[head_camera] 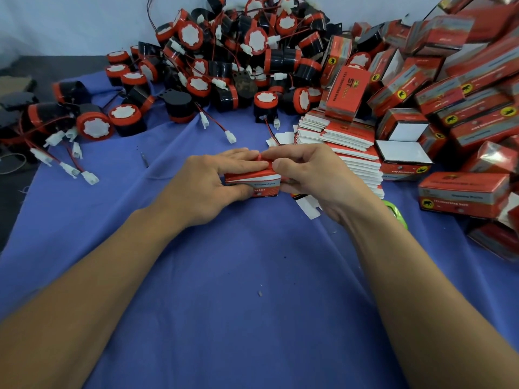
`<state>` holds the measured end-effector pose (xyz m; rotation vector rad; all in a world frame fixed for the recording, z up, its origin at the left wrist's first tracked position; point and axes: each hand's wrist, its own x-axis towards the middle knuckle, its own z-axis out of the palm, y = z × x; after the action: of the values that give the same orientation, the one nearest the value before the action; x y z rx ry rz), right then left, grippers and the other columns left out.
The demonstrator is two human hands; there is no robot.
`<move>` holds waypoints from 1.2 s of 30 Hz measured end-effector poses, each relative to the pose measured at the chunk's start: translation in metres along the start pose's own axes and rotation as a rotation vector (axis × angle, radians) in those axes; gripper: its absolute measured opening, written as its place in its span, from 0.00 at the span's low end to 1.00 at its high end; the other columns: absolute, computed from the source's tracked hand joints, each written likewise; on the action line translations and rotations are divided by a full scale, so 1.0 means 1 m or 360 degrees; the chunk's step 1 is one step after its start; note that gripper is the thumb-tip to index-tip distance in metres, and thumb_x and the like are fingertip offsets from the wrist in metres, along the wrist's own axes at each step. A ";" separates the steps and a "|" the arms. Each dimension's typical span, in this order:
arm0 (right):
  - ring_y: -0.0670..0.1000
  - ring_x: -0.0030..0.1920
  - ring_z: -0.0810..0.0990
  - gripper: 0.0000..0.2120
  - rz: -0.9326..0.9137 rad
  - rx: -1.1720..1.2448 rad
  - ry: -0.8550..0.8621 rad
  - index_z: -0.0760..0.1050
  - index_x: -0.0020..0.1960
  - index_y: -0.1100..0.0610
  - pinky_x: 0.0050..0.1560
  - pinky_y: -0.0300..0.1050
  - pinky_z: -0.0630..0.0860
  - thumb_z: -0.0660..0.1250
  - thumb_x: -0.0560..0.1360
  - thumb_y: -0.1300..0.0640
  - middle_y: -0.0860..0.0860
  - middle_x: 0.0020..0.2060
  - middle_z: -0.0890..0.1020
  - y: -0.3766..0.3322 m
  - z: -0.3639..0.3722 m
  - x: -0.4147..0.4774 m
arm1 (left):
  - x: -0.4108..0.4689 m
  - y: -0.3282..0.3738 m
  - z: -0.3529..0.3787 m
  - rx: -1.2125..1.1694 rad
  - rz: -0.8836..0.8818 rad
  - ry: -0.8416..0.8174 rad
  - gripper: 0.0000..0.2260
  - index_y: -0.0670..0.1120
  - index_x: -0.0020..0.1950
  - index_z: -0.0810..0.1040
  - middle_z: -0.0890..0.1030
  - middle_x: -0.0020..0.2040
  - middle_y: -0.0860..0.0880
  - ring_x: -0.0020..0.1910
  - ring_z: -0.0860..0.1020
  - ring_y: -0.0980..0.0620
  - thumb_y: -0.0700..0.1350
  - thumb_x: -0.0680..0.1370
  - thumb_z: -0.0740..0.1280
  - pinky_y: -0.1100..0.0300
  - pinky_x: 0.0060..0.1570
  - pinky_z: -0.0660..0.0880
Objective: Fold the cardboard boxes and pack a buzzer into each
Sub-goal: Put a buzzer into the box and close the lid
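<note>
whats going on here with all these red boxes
A person is working on one small red box over a blue cloth. The left hand grips it from the side while the right hand pinches its top edge. Whether a buzzer is inside cannot be seen. Loose buzzers are heaped behind, flat boxes are stacked to the right, and folded boxes are piled beyond.

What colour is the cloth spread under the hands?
Plain blue, leaning to violet; the cloth shows best in the head view.
</note>
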<state>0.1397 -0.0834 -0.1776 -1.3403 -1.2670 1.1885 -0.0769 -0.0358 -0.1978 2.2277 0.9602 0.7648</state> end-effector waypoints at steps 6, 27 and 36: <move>0.50 0.50 0.88 0.11 -0.0020 -0.0115 0.0028 0.83 0.59 0.57 0.53 0.46 0.84 0.66 0.81 0.65 0.51 0.47 0.88 0.002 0.000 0.003 | -0.003 0.005 0.000 0.0154 0.0081 -0.0022 0.23 0.55 0.72 0.78 0.72 0.71 0.64 0.75 0.65 0.67 0.40 0.79 0.75 0.74 0.73 0.58; 0.49 0.54 0.86 0.15 0.0062 -0.0027 0.0027 0.82 0.63 0.58 0.53 0.41 0.83 0.59 0.84 0.64 0.54 0.55 0.86 -0.001 0.000 -0.003 | -0.011 0.017 0.016 0.0581 0.0501 0.0202 0.21 0.41 0.68 0.81 0.82 0.66 0.44 0.68 0.79 0.46 0.38 0.75 0.75 0.49 0.73 0.70; 0.46 0.49 0.87 0.19 0.0074 0.0049 -0.0012 0.83 0.56 0.54 0.48 0.38 0.82 0.56 0.83 0.69 0.55 0.53 0.86 -0.001 0.000 -0.003 | -0.004 0.020 0.017 0.0320 0.0355 0.0199 0.19 0.49 0.65 0.84 0.77 0.63 0.61 0.68 0.71 0.66 0.37 0.75 0.77 0.70 0.74 0.62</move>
<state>0.1395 -0.0862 -0.1769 -1.3506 -1.2239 1.2417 -0.0592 -0.0553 -0.1964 2.5178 0.8895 0.9533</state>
